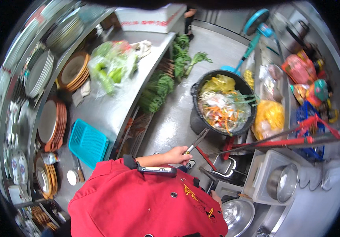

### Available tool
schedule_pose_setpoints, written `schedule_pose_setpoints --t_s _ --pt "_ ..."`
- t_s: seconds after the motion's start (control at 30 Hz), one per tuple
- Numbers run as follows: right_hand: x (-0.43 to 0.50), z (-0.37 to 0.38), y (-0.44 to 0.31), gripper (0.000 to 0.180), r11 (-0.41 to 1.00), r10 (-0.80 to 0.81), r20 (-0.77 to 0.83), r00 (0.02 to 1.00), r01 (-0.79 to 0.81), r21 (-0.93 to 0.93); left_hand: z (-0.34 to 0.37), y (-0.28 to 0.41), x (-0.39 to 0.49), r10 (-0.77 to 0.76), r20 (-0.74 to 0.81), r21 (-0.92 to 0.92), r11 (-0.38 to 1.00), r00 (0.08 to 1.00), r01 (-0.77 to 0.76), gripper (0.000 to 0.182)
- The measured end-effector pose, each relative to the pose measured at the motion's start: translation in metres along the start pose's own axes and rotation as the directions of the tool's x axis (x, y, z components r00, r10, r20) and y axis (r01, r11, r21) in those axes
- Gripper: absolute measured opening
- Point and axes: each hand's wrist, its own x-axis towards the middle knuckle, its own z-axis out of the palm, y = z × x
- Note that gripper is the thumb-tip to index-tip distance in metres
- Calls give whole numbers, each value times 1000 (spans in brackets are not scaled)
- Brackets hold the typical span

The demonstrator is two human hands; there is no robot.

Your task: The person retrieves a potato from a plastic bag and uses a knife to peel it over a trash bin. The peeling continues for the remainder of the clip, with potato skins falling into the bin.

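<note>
My left hand [178, 155] grips a slim hand tool [198, 140] with a pale handle and a dark, slotted-looking end, possibly a peeler. Its tip points at the near rim of a black bin [198, 117]. Inside the bin lie vegetable scraps [220, 114], with orange shreds, and a yellow plastic bag [222, 83]. My right hand [216, 198] shows only in part beside my red jacket, by a steel bowl [237, 217]. A dark object [210, 187] is close to its fingers; whether it is held is unclear.
Left, a steel counter [98, 111] bears a turquoise basket [88, 145], bagged green vegetables [113, 66] and stacked plates [51, 124]. Leafy greens [158, 89] stick out below it. Red metal bars [265, 143] cross at right, near a lidded plastic box [265, 177]. Another person's leg [188, 25] stands far off.
</note>
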Motion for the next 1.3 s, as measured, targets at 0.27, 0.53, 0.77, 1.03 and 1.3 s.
schedule_pose_setpoints --t_s 0.27,0.53,0.77,1.03,1.3 --pt "48 24 -114 60 897 -195 27 980 189 -400 -129 -63 -127 -59 -422 -173 985 904 -16 22" --pt "76 79 -245 55 686 -566 202 799 592 -422 -188 -119 -219 -81 -721 -256 954 688 -156 21" --pt "86 75 -281 58 631 -443 355 824 567 -529 -184 -146 -235 -24 -885 -57 997 465 -58 28" --pt "113 46 -269 61 666 -475 294 829 557 -496 -174 -127 -229 -22 -939 13 995 343 99 33" --pt "137 -19 -182 63 762 -262 61 963 245 -599 -152 -74 -181 11 -816 0 1000 578 -18 28"
